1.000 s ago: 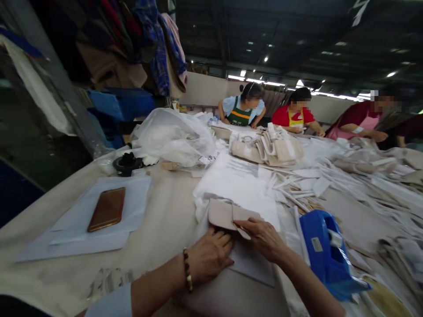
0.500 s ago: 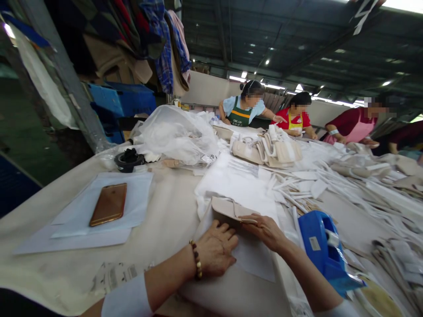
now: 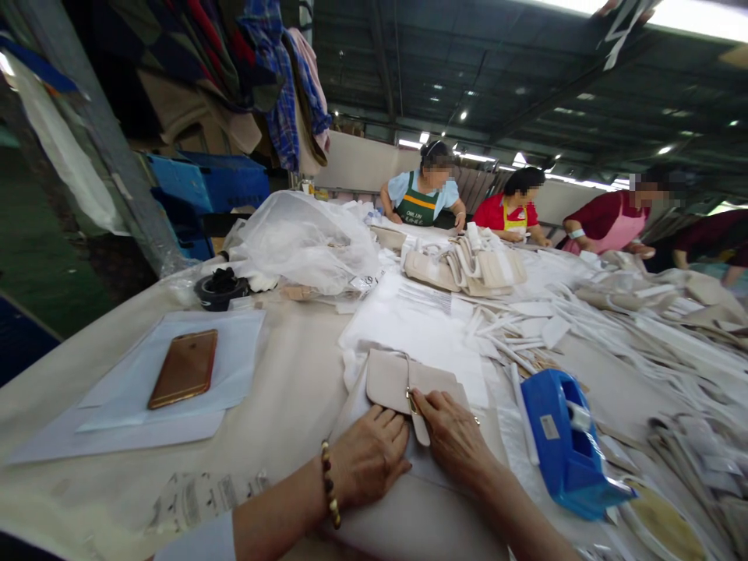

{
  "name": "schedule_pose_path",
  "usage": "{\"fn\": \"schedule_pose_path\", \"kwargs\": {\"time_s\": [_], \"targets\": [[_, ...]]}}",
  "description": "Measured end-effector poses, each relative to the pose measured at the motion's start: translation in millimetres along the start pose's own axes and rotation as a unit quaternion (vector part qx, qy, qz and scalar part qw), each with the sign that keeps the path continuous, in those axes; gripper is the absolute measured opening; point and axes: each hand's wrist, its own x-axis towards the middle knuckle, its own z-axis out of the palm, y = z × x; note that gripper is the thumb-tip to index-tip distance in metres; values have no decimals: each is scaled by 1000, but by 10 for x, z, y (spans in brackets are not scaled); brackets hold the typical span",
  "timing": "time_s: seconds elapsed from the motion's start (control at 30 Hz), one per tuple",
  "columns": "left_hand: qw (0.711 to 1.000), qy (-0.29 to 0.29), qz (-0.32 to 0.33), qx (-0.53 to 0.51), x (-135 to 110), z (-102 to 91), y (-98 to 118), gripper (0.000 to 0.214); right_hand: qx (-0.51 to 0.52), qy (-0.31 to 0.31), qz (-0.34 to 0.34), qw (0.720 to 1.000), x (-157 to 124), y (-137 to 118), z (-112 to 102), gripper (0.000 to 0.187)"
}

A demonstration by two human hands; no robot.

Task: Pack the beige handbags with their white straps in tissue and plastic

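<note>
"Head view, then: where do we find the small beige flap pouch (image 3: pixel 386 382) of smooth, leather-like material?"

"Right before us, on the pale-covered surface (image 3: pixel 292 343), its far edge by a crumpled white sheet (image 3: pixel 403 312). A narrow beige strap (image 3: pixel 419 428) with a gold-coloured metal fitting (image 3: pixel 410 401) points down its front."

"And each grip?"

"Our left hand (image 3: pixel 371 456) lies palm down, fingers side by side and tips at the pouch's near edge; we cannot tell whether they hold anything. Our right hand (image 3: pixel 453 436) has bent fingers on the strap beside the fitting, but with the thumb hidden we cannot tell whether they pinch it."

"What crowds us?"

"On the right, a bulky blue plastic tape dispenser (image 3: pixel 555 444) stands near our forearm, apart from it. Beyond are loose white strips (image 3: pixel 514 335) and a pile of folded beige pieces (image 3: pixel 467 269)."

"And leftward?"

"A gold-brown rectangular phone (image 3: pixel 184 370) lies on pale blue paper sheets (image 3: pixel 239 358), well apart from our hands. Farther off sits a billowing translucent plastic bag (image 3: pixel 309 241)."
</note>
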Motion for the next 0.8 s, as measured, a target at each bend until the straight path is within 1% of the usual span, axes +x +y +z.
{"fn": "schedule_pose_path", "kwargs": {"time_s": [0.1, 0.2, 0.27, 0.33, 0.37, 0.4, 0.5, 0.6, 0.67, 0.7, 0.8], "targets": [[1000, 4, 10, 20, -46, 9, 40, 25, -12, -2, 6, 1000, -4, -52, -9, 48], [1000, 3, 4, -6, -64, -39, 40, 15, -20, -14, 11, 1000, -13, -99, 10, 52], [999, 19, -33, -34, -28, -97, 7, 13, -14, -9, 7, 1000, -23, -125, 35, 54], [995, 43, -77, -46, 49, -146, -45, 13, -4, 8, 9, 1000, -30, -150, 60, 53], [994, 46, -89, -45, 96, -159, -74, 14, 0, 17, 14, 1000, -31, -162, 72, 52], [994, 40, -89, -39, 144, -161, -102, 16, 5, 21, 21, 1000, -32, -174, 84, 51], [998, -17, -61, -6, 249, -115, -172, 21, 28, 18, 40, 999, -38, -210, 133, 53], [998, -47, -51, 10, 266, -69, -211, 24, 58, 26, 45, 997, -64, -234, 174, 55], [997, -57, -48, -4, 250, -78, -223, 25, 79, 27, 47, 995, -86, -225, 133, 57], [997, -60, -49, -11, 241, -93, -227, 25, 92, 20, 44, 995, -93, -206, 79, 56], [996, -67, -54, -24, 228, -152, -238, 24, 146, -37, 8, 989, -73, -104, -172, 44]]}}
